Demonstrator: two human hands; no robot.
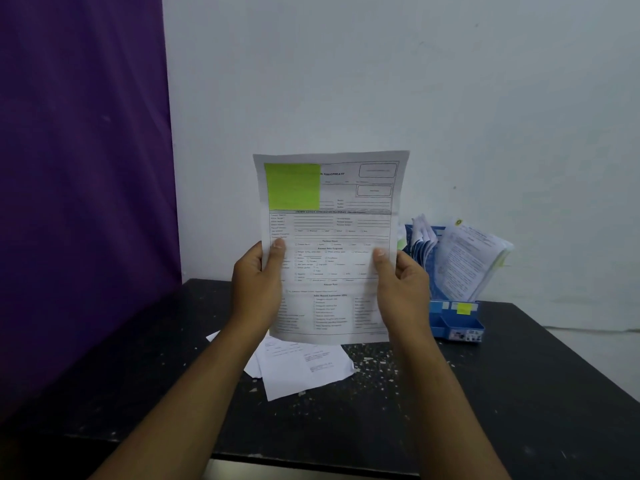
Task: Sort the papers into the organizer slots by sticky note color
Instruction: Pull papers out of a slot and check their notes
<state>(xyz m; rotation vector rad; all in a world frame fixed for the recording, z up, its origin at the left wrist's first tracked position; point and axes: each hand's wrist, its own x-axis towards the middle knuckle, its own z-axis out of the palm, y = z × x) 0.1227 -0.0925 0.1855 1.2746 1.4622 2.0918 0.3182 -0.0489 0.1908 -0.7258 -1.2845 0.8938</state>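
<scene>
Two hands hold one printed form [332, 265] upright above the black counter [519, 393]; the left hand [258, 282] pinches its left edge, the right hand [401, 289] its right edge, thumbs on the front; a single green sticky note [293, 187] covers the form's top-left corner; beneath it, near the counter's middle, lie perhaps three loose sheets [304, 368], overlapping; one blue organizer [457, 323] at the far right edge holds two leaning bundles of papers [467, 261]; one yellow note [464, 309] marks its front.
</scene>
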